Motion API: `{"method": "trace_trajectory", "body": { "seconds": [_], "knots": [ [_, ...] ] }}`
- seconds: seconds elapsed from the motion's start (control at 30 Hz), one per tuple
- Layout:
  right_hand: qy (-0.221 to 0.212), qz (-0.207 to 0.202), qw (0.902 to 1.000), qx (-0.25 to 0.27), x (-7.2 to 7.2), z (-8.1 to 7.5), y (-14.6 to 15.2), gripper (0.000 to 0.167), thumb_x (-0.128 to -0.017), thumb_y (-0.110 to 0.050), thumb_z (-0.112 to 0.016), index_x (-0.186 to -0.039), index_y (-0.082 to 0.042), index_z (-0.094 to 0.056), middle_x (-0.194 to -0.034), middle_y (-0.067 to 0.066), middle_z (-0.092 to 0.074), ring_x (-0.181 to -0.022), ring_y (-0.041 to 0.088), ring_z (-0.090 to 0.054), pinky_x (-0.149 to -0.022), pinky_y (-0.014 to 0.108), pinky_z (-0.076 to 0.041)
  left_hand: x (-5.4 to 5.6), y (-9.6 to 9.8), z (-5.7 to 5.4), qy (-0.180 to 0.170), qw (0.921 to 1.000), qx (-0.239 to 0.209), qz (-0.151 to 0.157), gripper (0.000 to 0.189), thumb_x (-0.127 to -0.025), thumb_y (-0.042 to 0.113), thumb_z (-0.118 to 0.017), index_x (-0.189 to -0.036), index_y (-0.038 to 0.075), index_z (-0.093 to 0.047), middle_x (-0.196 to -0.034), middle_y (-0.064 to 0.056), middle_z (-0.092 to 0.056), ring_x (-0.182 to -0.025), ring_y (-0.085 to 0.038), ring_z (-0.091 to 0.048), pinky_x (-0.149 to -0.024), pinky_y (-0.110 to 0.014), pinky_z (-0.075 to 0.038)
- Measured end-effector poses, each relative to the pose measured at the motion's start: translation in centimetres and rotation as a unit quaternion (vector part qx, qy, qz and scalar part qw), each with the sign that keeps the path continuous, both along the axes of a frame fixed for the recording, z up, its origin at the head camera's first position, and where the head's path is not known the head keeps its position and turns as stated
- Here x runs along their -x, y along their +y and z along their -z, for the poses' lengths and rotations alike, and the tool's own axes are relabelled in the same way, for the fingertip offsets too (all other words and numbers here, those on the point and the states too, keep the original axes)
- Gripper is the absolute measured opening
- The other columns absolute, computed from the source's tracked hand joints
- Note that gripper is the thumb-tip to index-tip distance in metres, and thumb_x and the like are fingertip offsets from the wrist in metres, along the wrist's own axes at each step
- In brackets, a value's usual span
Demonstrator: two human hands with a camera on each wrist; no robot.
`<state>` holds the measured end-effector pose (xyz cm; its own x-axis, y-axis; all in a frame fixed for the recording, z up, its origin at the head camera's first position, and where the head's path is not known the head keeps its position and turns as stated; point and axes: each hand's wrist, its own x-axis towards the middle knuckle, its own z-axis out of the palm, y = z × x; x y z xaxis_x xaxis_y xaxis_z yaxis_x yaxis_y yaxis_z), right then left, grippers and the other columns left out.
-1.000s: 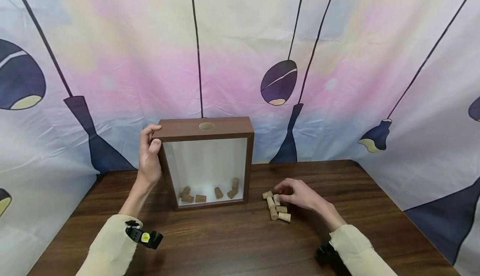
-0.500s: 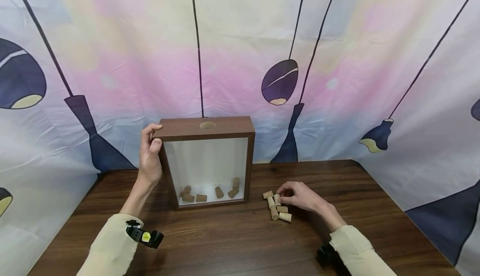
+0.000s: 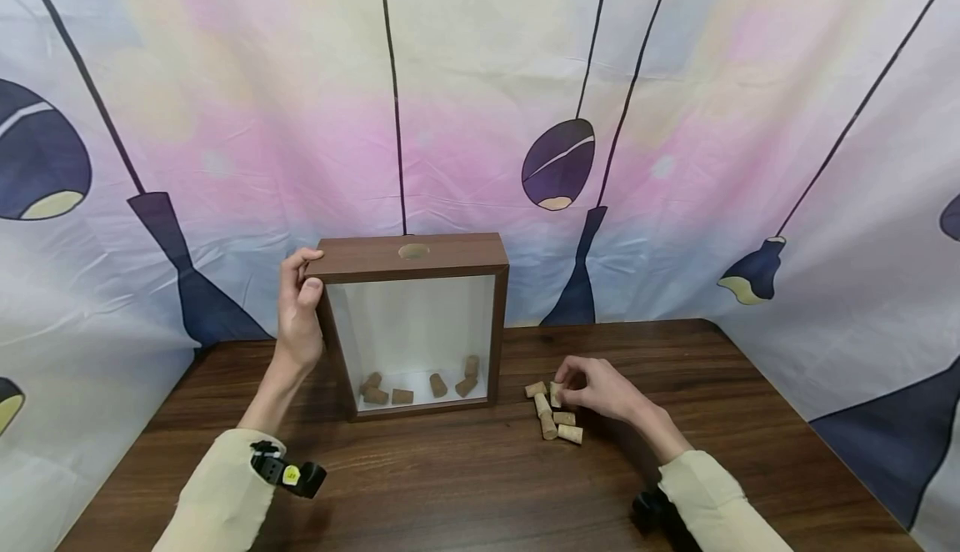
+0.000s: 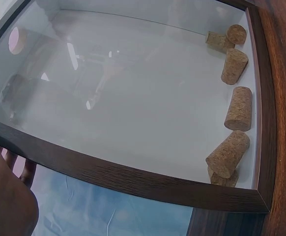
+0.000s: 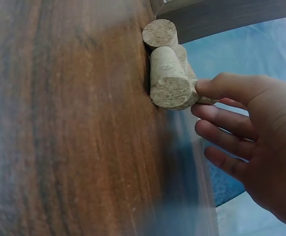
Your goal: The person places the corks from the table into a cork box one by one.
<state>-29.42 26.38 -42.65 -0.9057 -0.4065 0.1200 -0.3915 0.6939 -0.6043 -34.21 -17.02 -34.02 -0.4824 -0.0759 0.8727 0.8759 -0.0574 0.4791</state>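
My left hand grips the upper left edge of a brown shadow box, thumb in front and fingers round the side. The box stands upright, with a clear front and a round hole in its top. Several corks lie along its bottom inside. To the right of the box, my right hand pinches a pale cork between thumb and index finger, close over a small pile of corks. In the right wrist view, nearer corks largely hide the pinched one; the other fingers are spread loosely.
The dark wooden table runs back to a patterned cloth hanging behind it. The box stands near the table's back. Black wrist cameras sit on both sleeves.
My right hand has shifted the pinched cork slightly up from among the pile. My left hand, the box and the other corks look the same.
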Motion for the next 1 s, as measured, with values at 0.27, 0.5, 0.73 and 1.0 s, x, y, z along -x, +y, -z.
{"method": "trace_trajectory", "body": {
  "seconds": [0.27,0.5,0.73,1.0],
  "knots": [
    [0.059,0.023,0.9978,0.022,0.0,-1.5,-0.1,0.013,-0.089,-0.017,-0.074,-0.097,-0.021,-0.065,-0.088,-0.007,-0.068,-0.077,0.007,-0.064,-0.068,0.024,-0.052,0.0,0.0,0.0,-0.004,1.0000,0.002,0.000,0.039,-0.102,0.019,-0.040,-0.133,-0.005,-0.045,-0.097,0.007,-0.034,-0.078,-0.010,-0.026,-0.075,-0.026,-0.017],
    [0.134,0.028,0.9901,0.031,-0.1,-3.8,-0.6,0.014,-0.087,-0.014,-0.075,-0.095,-0.022,-0.066,-0.086,-0.007,-0.067,-0.076,0.005,-0.062,-0.067,0.025,-0.053,0.0,0.0,0.1,-0.002,0.9999,-0.007,0.009,0.038,-0.102,0.017,-0.041,-0.133,-0.004,-0.046,-0.095,0.006,-0.033,-0.070,-0.011,-0.020,-0.071,-0.026,-0.016],
    [0.191,0.041,0.9793,0.054,-0.3,-5.8,-1.0,0.015,-0.085,-0.012,-0.077,-0.095,-0.019,-0.068,-0.087,-0.005,-0.068,-0.075,0.006,-0.063,-0.067,0.027,-0.054,0.0,0.0,0.1,-0.007,0.9999,-0.006,0.007,0.038,-0.102,0.019,-0.041,-0.133,-0.002,-0.047,-0.097,0.006,-0.034,-0.077,-0.011,-0.024,-0.072,-0.026,-0.017],
    [0.240,0.035,0.9673,0.075,-0.1,-8.0,-1.3,0.017,-0.084,-0.007,-0.075,-0.096,-0.016,-0.068,-0.091,-0.002,-0.070,-0.081,0.014,-0.065,-0.069,0.029,-0.055,-0.1,0.0,0.0,-0.004,0.9999,-0.003,0.010,0.039,-0.102,0.020,-0.041,-0.133,-0.004,-0.045,-0.108,0.005,-0.039,-0.076,-0.010,-0.024,-0.072,-0.026,-0.017]
  ]
}}
